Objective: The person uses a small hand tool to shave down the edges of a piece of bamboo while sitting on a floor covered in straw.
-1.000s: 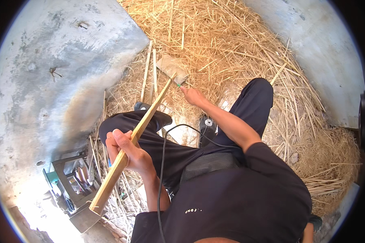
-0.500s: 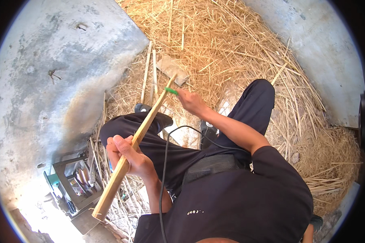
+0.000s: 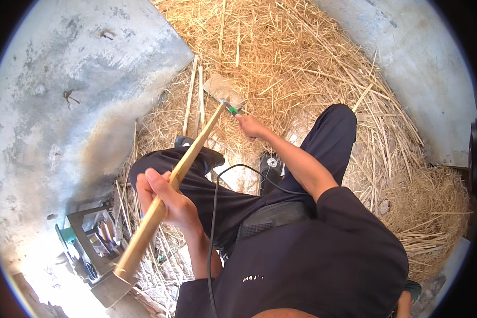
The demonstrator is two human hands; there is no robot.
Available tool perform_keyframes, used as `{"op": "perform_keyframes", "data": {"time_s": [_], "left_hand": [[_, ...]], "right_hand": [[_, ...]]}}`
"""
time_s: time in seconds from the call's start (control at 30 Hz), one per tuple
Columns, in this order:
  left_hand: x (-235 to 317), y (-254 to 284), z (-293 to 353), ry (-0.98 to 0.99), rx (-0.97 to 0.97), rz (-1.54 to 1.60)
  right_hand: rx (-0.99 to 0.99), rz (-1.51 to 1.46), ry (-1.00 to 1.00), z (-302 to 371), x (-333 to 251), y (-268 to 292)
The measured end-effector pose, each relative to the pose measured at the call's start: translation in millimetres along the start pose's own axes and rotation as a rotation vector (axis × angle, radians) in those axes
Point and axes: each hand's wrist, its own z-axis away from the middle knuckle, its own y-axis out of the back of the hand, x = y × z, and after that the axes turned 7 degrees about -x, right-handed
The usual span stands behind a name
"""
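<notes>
A long yellowish bamboo strip (image 3: 188, 157) slants across my left thigh, its lower end toward the bottom left and its far end near a flat board on the floor. My left hand (image 3: 167, 199) is closed around its lower half, thumb on top. In my closed right hand (image 3: 250, 127) is a green-handled tool (image 3: 232, 109) with a short shiny metal end. That metal end is beside the far tip of the strip; whether they touch I cannot tell. My fingers hide part of the handle.
Pale shavings (image 3: 281, 58) cover the floor. The flat board (image 3: 223, 89) lies ahead, with thin loose strips (image 3: 191, 98) to its left. Worn walls (image 3: 74, 79) rise on both sides. A dark open-framed box (image 3: 98, 241) with small items stands at left. A black cable (image 3: 215, 212) crosses my lap.
The green-handled tool has turned from lying across the strip to pointing past its far tip. My right hand has shifted slightly, and the strip has moved a little down and left.
</notes>
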Motion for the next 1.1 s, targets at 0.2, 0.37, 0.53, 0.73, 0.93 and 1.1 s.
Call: {"op": "perform_keyframes", "data": {"time_s": [0.2, 0.37, 0.53, 0.73, 0.93, 1.1], "left_hand": [[-7, 13, -7, 0.063, 0.048, 0.015], [-13, 17, -3, 0.041, 0.054, -0.035], [-1, 3, -4, 0.026, -0.030, 0.032], [-6, 0, -6, -0.053, -0.012, -0.004], [-9, 14, -7, -0.042, 0.025, -0.033], [11, -8, -7, 0.033, -0.056, 0.030]], "right_hand": [[-0.239, -0.926, -0.382, 22, -47, 34], [-0.012, 0.053, 0.388, 45, -97, 52], [0.049, 0.320, 0.025, 14, -28, 7], [-0.007, -0.194, -0.018, 11, -60, 19], [0.101, 0.144, 0.431, 34, -103, 33], [-0.382, -0.299, -0.650, 11, 89, 12]]}}
